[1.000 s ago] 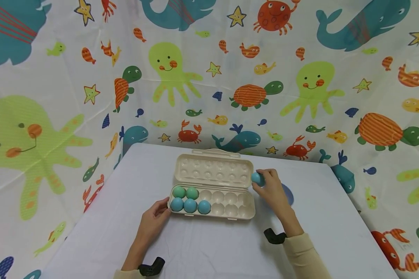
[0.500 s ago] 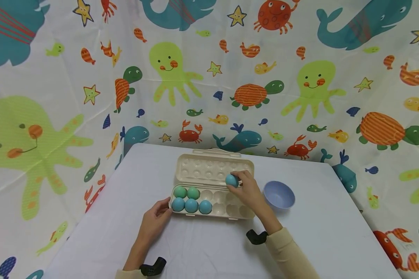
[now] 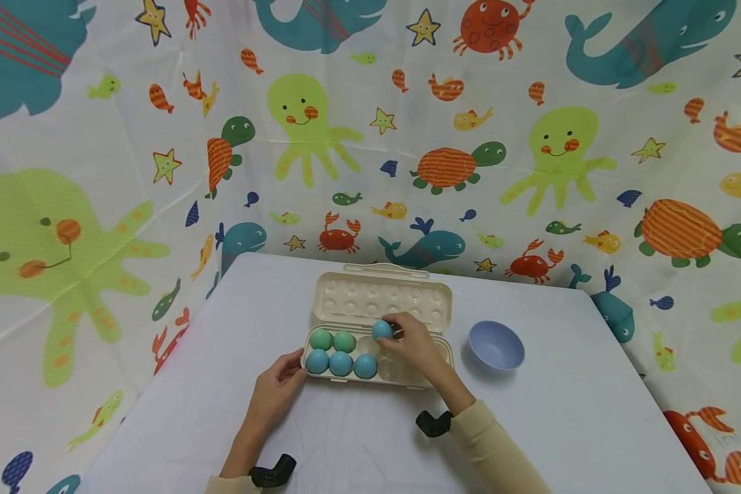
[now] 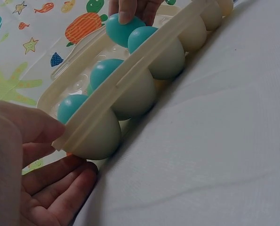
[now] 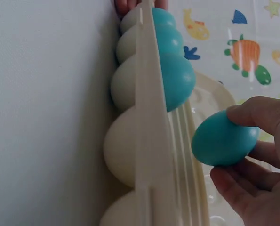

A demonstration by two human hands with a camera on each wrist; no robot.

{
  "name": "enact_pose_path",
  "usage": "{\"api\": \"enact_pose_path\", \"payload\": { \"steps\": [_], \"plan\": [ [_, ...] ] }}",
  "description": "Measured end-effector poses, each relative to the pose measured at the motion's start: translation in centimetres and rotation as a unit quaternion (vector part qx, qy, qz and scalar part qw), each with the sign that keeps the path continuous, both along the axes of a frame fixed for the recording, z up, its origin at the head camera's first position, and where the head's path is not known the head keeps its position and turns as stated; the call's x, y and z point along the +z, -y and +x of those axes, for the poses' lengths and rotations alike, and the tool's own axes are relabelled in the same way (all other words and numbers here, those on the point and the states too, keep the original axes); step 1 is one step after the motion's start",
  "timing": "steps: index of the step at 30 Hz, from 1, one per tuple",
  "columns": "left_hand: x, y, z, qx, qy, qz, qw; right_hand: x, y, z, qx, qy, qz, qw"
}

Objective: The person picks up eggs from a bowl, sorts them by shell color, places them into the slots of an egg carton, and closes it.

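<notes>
A cream egg carton [image 3: 401, 381] lies open on the table, its lid [image 3: 358, 293] laid back behind the cups. My right hand [image 3: 415, 346] pinches a blue egg [image 5: 222, 140] between thumb and fingers, just over the back row of cups. In the head view this egg is right of two green eggs [image 3: 344, 341] seated in that row. Three blue eggs [image 3: 341, 363] fill the left of the front row. At the carton's left end, my left hand [image 3: 278, 390] grips the corner, thumb at the rim and fingers lower down. My right hand hides several right-hand cups.
A blue-violet bowl [image 3: 496, 347] stands on the white table [image 3: 370, 439] to the right of the carton. Behind and at the sides hangs a cloth [image 3: 370, 144] printed with sea animals.
My right hand has carried the blue egg leftward from beside the lid's right edge to above the back cups, uncovering the bowl. The left hand stays at the carton's end.
</notes>
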State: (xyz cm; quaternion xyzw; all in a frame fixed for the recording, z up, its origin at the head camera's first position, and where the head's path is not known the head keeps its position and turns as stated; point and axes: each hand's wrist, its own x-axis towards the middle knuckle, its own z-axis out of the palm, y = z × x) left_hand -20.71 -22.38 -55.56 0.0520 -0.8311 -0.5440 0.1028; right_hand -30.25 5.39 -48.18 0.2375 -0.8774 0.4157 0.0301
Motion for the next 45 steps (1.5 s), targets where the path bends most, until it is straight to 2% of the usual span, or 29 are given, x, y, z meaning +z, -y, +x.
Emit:
{"api": "enact_pose_path", "payload": {
  "steps": [5, 9, 14, 19, 27, 45],
  "plan": [
    [0.2, -0.1, 0.0, -0.003, 0.003, 0.0, 1.0, -0.7, 0.6, -0.1, 0.025, 0.033, -0.013, 0.9991],
    [0.1, -0.1, 0.0, -0.006, 0.0, 0.007, 1.0, -1.1, 0.9, -0.3, 0.042, 0.039, -0.012, 0.9983],
    [0.0, 0.0, 0.1, -0.006, 0.002, 0.012, 0.9999, -1.3, 1.3, -0.4, 0.058, 0.044, 0.013, 0.9973],
    [0.1, 0.0, 0.1, -0.011, -0.005, 0.012, 0.9998, -1.5, 1.3, -0.5, 0.065, 0.027, 0.059, 0.9958],
    [0.1, 0.0, 0.0, -0.008, -0.004, 0.009, 0.9999, -2.0, 1.3, -0.6, 0.085, 0.007, 0.084, 0.9928],
    [-0.2, 0.1, 0.0, -0.004, 0.006, 0.012, 0.9999, -2.0, 1.5, 0.0, 0.069, -0.001, 0.115, 0.991]
  ]
}}
